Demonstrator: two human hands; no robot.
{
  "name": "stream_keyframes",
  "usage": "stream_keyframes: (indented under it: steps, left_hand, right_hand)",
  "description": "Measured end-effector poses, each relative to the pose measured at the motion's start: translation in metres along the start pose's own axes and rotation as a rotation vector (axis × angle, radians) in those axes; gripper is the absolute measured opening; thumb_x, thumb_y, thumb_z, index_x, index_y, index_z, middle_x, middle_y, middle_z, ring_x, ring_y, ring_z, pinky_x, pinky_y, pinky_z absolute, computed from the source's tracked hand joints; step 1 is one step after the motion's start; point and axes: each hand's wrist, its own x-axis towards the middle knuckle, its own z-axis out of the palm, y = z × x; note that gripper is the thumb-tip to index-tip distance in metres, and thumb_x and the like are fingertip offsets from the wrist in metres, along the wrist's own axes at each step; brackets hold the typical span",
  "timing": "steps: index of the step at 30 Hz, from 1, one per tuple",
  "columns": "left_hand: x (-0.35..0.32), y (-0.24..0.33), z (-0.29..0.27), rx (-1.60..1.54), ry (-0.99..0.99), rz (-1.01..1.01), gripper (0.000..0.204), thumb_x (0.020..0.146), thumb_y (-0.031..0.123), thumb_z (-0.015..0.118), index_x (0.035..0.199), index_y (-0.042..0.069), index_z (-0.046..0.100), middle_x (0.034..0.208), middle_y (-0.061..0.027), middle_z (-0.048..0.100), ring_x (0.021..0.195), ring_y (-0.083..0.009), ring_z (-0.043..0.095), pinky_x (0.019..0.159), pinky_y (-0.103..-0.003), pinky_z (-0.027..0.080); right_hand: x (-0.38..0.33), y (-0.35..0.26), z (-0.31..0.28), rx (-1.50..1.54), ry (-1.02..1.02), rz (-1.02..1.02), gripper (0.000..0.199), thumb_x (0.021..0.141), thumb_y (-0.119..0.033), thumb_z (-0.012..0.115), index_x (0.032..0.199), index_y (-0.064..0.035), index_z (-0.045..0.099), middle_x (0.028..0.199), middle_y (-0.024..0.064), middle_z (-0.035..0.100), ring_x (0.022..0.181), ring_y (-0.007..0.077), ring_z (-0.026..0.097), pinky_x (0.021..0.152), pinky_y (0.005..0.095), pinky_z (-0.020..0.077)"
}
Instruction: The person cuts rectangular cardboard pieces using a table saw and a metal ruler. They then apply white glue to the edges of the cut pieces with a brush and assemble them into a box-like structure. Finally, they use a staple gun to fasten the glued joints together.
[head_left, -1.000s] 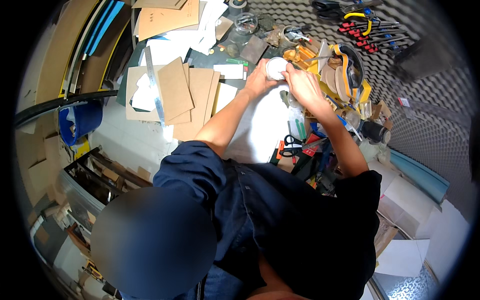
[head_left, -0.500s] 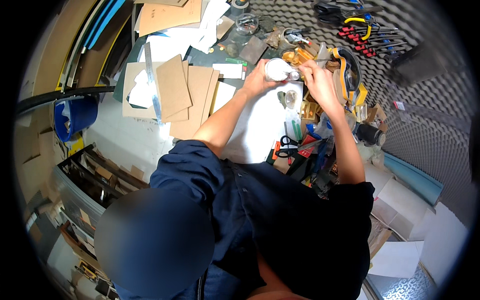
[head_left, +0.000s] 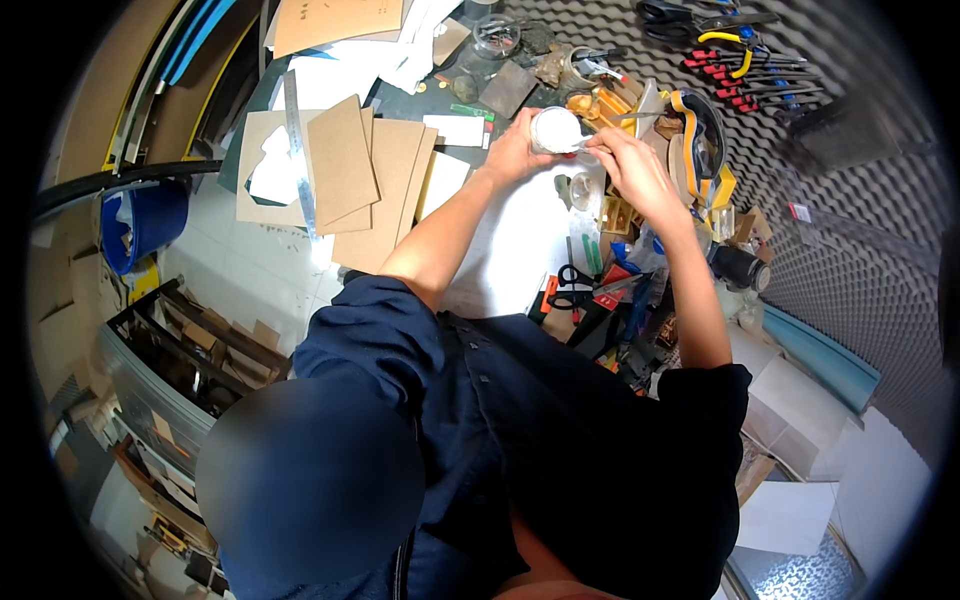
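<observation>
My left hand point(head_left: 514, 150) is wrapped round the side of a white jar point(head_left: 555, 130), held over the far part of the work table. White fills its round top, though whether that is the contents or a lid is hard to tell. My right hand point(head_left: 637, 172) pinches a small, pale, spoon-like tool point(head_left: 582, 143) at the jar's right rim. Most of that tool is hidden by my fingers. Below the jar lies a large white sheet point(head_left: 510, 240), with a small clear round dish point(head_left: 582, 190) near its right edge.
Brown cardboard pieces point(head_left: 385, 185) and a steel ruler point(head_left: 300, 160) lie to the left. Black-handled scissors point(head_left: 572, 288) and mixed tools crowd the right. An orange-and-black strapped item point(head_left: 700, 140) stands beyond my right hand. Pliers point(head_left: 738, 50) hang along the foam wall point(head_left: 850, 200).
My right hand has turned slightly, and the shiny rounded end of the tool beside the jar now shows less. The jar stays in my left hand. The whole view has shifted a little.
</observation>
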Motion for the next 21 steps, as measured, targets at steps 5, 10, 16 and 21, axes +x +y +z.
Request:
stream_keyframes:
  steps: [5,10,16,21]
  left_hand:
    - [0.001,0.000,-0.001,-0.012,-0.002,-0.013,0.084,0.067,0.034,0.084,0.129,0.008,0.034,0.128,-0.0168,0.053,0.119,-0.0327,0.054,0.096,-0.041,0.046]
    - [-0.001,0.002,-0.001,-0.007,0.006,-0.016,0.084,0.067,0.038,0.084,0.128,0.008,0.035,0.127,-0.0165,0.054,0.117,-0.0326,0.055,0.095,-0.041,0.046]
    - [-0.001,0.000,0.000,0.015,0.012,0.012,0.080,0.069,0.026,0.083,0.129,0.010,0.032,0.130,-0.0192,0.051,0.117,-0.0366,0.054,0.094,-0.042,0.046]
    - [-0.001,0.002,0.001,-0.014,0.015,-0.016,0.080,0.068,0.026,0.083,0.129,0.010,0.032,0.129,-0.0186,0.051,0.117,-0.0369,0.054,0.095,-0.042,0.045]
  right_hand:
    - [0.005,0.004,-0.018,0.089,0.213,0.039,0.020,0.094,-0.018,0.057,0.100,0.0006,0.063,0.079,0.0159,0.065,0.069,0.0226,0.063,0.064,0.0334,0.0475]
    - [0.024,0.011,0.004,0.210,0.243,0.429,0.026,0.095,-0.027,0.057,0.101,-0.0051,0.070,0.058,0.0003,0.062,0.050,0.0071,0.054,0.051,0.0269,0.0438]
    - [0.023,0.012,0.025,0.071,0.233,0.456,0.024,0.089,-0.019,0.056,0.095,-0.0027,0.072,0.073,0.0165,0.070,0.069,0.0199,0.071,0.065,0.0349,0.0531]
    - [0.009,-0.004,-0.005,0.221,0.237,0.435,0.026,0.090,-0.019,0.053,0.090,0.0000,0.071,0.064,0.0137,0.066,0.062,0.0228,0.069,0.064,0.0353,0.0522]
